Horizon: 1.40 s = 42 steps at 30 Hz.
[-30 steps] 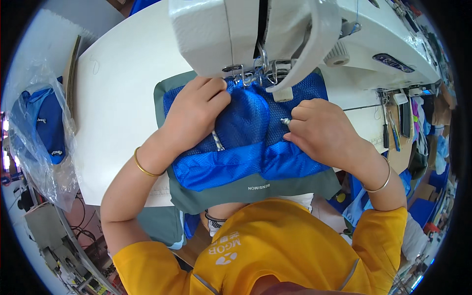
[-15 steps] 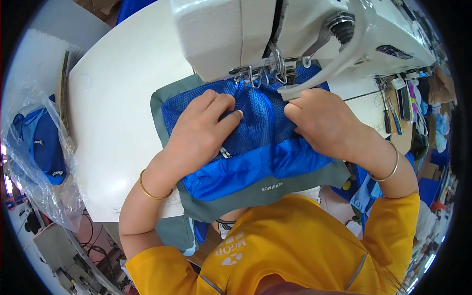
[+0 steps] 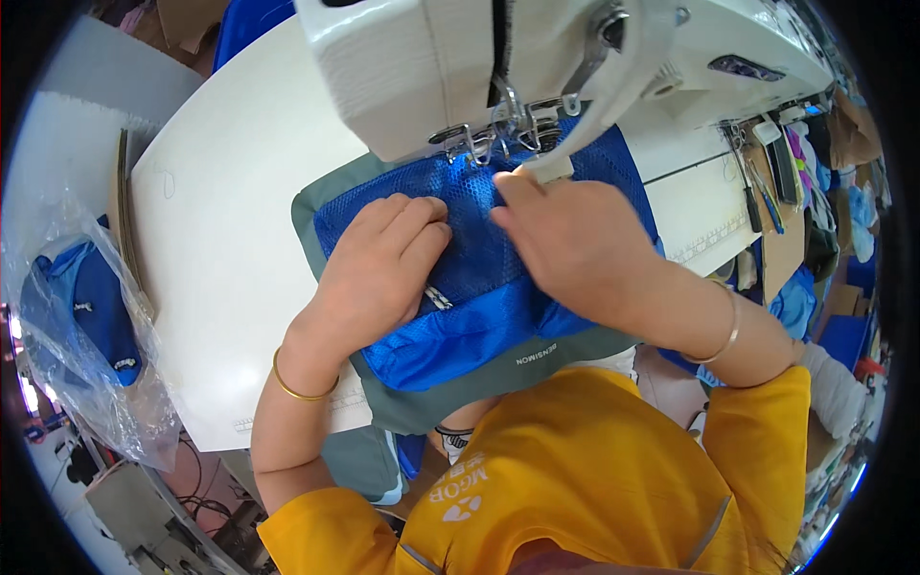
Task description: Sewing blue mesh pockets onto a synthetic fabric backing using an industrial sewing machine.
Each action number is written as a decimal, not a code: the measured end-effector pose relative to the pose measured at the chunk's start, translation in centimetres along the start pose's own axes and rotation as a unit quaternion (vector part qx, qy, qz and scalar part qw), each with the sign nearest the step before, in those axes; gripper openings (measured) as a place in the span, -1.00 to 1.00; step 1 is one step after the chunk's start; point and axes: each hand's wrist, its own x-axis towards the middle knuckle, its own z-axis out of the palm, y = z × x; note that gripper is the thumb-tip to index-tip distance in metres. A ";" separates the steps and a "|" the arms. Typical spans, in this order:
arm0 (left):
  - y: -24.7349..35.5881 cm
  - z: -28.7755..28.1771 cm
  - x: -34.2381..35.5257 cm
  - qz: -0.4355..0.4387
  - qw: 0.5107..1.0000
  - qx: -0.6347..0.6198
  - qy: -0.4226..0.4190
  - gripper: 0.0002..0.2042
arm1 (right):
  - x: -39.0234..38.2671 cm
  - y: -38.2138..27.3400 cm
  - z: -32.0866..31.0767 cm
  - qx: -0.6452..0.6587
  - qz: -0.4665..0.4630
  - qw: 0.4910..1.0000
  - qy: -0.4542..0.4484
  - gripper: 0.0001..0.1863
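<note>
**Both hands flat on blue mesh panel at the needle**

Nearest: left hand (image 3: 379, 273) pressed flat, fingers extended, on blue mesh fabric piece (image 3: 479, 278), just short of the presser foot (image 3: 479, 144). Right hand (image 3: 575, 244) palm-down, gripping nothing, index tip almost touching the presser foot. Fabric under both palms, far edge under the foot, grey backing layer (image 3: 431, 407) overhanging white table (image 3: 220, 249).

Risk: fingertip that close could get caught by the needle; uneven pressure could skew the seam.

Beyond the foot: white sewing machine head (image 3: 402, 67). Left of it: plastic bag of blue pieces (image 3: 81, 326).
</note>
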 end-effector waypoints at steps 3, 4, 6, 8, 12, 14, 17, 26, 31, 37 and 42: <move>-0.1 0.5 0.0 -0.066 0.993 -0.093 0.022 -0.78 | 0.5 -1.4 1.6 0.031 0.042 0.998 0.035 -0.79; -0.2 0.7 0.0 -0.208 0.961 -0.171 0.057 -0.79 | 0.7 -1.7 1.9 0.032 0.062 0.996 0.063 -0.74; -0.1 1.1 0.1 -0.346 0.902 -0.242 0.090 -0.80 | 1.1 -1.9 2.3 0.085 0.118 0.988 0.043 -0.71; -0.2 1.5 0.3 -0.250 0.961 -0.078 0.093 -0.78 | 1.5 -1.4 2.4 0.133 0.172 0.975 0.034 -0.66; -0.8 1.9 0.5 -0.186 0.978 -0.011 0.096 -0.77 | 1.5 0.0 3.0 0.224 0.157 0.961 0.030 -0.69; -1.1 2.0 0.7 -0.200 0.977 0.006 0.068 -0.80 | 1.4 0.4 3.2 0.254 0.164 0.953 -0.002 -0.73; -1.3 2.3 0.7 -0.280 0.953 -0.055 0.101 -0.88 | 1.4 0.8 3.2 0.308 0.162 0.937 -0.011 -0.73; -1.4 2.3 0.5 -0.266 0.949 -0.090 0.146 -0.81 | 1.5 1.0 3.5 0.300 0.161 0.940 0.024 -0.76; -1.9 2.0 0.7 -0.147 0.984 -0.018 0.101 -0.65 | 0.9 0.0 4.0 0.030 0.014 0.999 0.037 -0.84; -2.3 1.8 0.6 -0.073 0.993 0.036 0.086 -0.71 | 0.9 -0.3 4.4 0.020 0.023 0.998 0.046 -0.80; -2.0 1.6 0.7 -0.115 0.991 0.025 0.066 -0.78 | 0.7 0.4 3.8 0.129 0.078 0.986 0.072 -0.68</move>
